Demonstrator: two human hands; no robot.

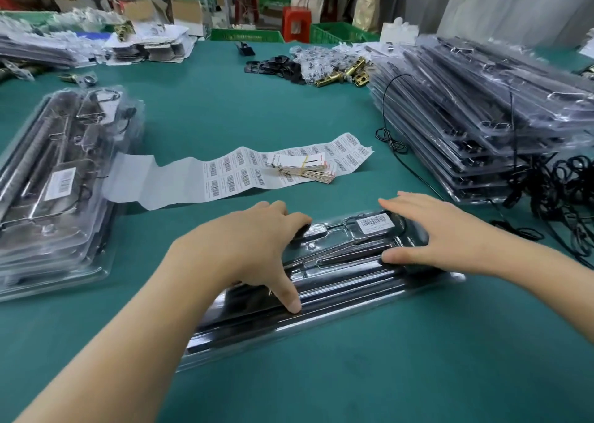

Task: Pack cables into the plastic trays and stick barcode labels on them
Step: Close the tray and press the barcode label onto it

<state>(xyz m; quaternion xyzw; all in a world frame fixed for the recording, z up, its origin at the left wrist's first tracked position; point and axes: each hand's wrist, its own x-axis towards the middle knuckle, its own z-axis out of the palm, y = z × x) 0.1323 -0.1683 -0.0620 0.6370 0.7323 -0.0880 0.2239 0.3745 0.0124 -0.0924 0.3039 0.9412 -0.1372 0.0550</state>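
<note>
Clear plastic tray (pixel 347 297), black cable inside, lies on green table (pixel 401 377) with white barcode label (pixel 374 222) stuck on. Left hand (pixel 257 246) grips across its width, fingers curled over far rim. Right hand (pixel 427 230) lies flat, fingers straight, pressing the labelled end, probably seating it closed.

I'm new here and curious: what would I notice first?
The left hand grips and the right hand presses a clear plastic tray up front, with a barcode label on it. Behind lies a long sheet of labels. A tray stack sits at the left and another stack at the right.
</note>
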